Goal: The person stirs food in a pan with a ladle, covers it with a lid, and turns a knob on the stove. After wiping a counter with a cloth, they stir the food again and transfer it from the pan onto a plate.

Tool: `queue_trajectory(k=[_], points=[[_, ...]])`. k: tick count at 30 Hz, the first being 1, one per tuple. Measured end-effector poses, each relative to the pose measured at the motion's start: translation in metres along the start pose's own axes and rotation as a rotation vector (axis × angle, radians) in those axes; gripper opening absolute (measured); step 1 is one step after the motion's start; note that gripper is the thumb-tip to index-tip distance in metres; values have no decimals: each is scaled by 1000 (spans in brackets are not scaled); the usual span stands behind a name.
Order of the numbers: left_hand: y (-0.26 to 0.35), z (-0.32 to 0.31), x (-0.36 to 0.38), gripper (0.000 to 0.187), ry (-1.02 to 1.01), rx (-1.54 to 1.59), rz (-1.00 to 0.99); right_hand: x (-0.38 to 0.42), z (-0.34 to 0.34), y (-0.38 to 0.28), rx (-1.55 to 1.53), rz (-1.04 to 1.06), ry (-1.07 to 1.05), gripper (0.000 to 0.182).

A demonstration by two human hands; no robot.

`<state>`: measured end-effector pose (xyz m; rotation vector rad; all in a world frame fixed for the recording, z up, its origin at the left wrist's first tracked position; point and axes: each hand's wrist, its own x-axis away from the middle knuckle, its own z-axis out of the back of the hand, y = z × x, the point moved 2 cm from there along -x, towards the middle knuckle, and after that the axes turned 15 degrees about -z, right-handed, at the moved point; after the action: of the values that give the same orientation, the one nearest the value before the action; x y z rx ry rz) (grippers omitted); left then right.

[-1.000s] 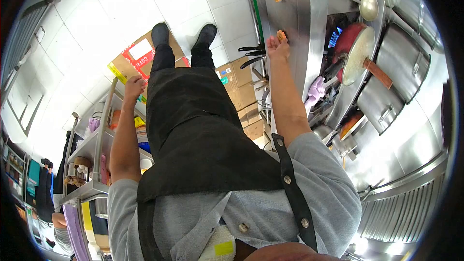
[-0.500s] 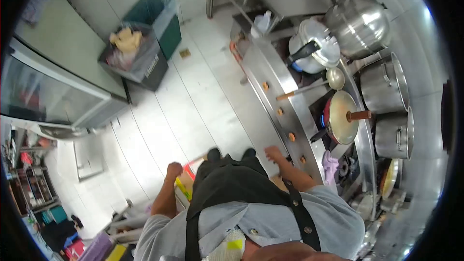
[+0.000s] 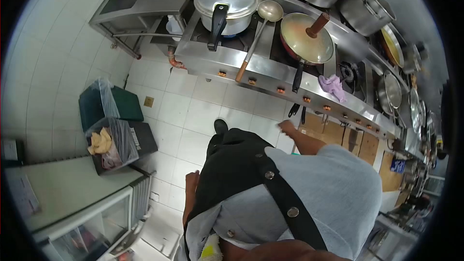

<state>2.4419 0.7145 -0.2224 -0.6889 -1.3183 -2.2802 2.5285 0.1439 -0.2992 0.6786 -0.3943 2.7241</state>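
Observation:
My left hand [image 3: 192, 180] hangs low beside the black apron [image 3: 237, 159], fingers curled; whether anything is in it is too small to tell. In front of the stove's edge is my right hand [image 3: 287, 126], loosely bent, touching nothing visible. Beyond it, a covered pan [image 3: 304, 38] with a brown lid knob sits on the stove, its black handle toward me. A lilac cloth [image 3: 332, 87] lies on the stove front, right of that handle. Left of the pan, a ladle [image 3: 269, 11] rests with its wooden handle over the edge, beside a pressure cooker [image 3: 224, 7].
Large steel pots [image 3: 367, 7] stand behind the burners. A metal table [image 3: 150, 0] adjoins the stove at upper left. Two bins, one green [image 3: 125, 102] and one grey [image 3: 140, 137], stand at left near a glass-fronted fridge [image 3: 92, 232]. Cardboard [image 3: 311, 122] lies under the stove.
The view has turned toward the stove, which now runs across the top, with the bins at left. My left hand is closer to the apron. Pan, ladle and cooker keep their places on the stove.

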Motion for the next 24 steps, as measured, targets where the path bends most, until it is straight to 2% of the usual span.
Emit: queue_trajectory(k=[1, 2, 3, 4, 5, 6, 7, 8, 9, 11, 13, 15, 17, 18, 19, 20, 21, 22, 23, 24], points=[[-6, 2, -14, 38, -77, -66, -40, -4, -1, 44, -432, -371, 201, 26], [-11, 8, -25, 36, -150, -133, -72, 5, 22, 64, -512, -810, 698, 31], [-21, 14, -32, 35, -212, -200, -86, 28, 66, 60, -547, -1002, 877, 32], [-26, 26, -42, 33, -269, -265, -92, 51, 128, 37, -552, -1152, 966, 32], [-27, 42, -50, 32, -313, -328, -97, 29, 130, 75, -567, -1232, 1066, 31], [-26, 62, -61, 30, -345, -383, -105, 29, 161, 74, -659, -998, 1181, 32], [-24, 86, -70, 28, -365, -435, -107, 8, 175, 95, -496, -991, 1303, 35], [-22, 111, -82, 27, -384, -488, -95, 7, 215, 70, -521, -854, 1316, 41], [-15, 137, -88, 25, -397, -527, -89, -44, 190, 143, -306, -1115, 1096, 42], [3, 193, -108, 22, -353, -519, 54, -78, 190, 159, -421, -1024, 1201, 78], [17, 236, -140, 26, -191, -510, 172, -71, 192, 154, -308, -959, 1071, 44], [59, 260, -152, 16, -34, -273, 167, -27, 233, 80, -316, -1305, 736, 60], [106, 266, -170, 10, -23, -141, 93, -24, 201, 105, -373, -1061, 783, 65], [101, 262, -198, 9, -148, -256, -101, -15, 181, 114, -400, -940, 828, 68], [93, 258, -225, 8, -249, -379, -318, -10, 161, 97, -480, -607, 1069, 63], [82, 255, -253, 7, -314, -482, -534, 0, 143, 49, -891, -577, 868, 57], [95, 253, -270, 8, -375, -607, -873, 10, 121, 3, -1376, -587, 681, 51], [107, 251, -285, 9, -366, -732, -1228, 25, 105, -53, -1747, -682, 531, 47], [148, 246, -275, 9, -291, -919, -1690, 32, 92, -104, -2048, -613, 460, 48], [174, 249, -278, 11, -394, -472, -1042, 27, 21, -101, -2206, -444, -56, 54]])
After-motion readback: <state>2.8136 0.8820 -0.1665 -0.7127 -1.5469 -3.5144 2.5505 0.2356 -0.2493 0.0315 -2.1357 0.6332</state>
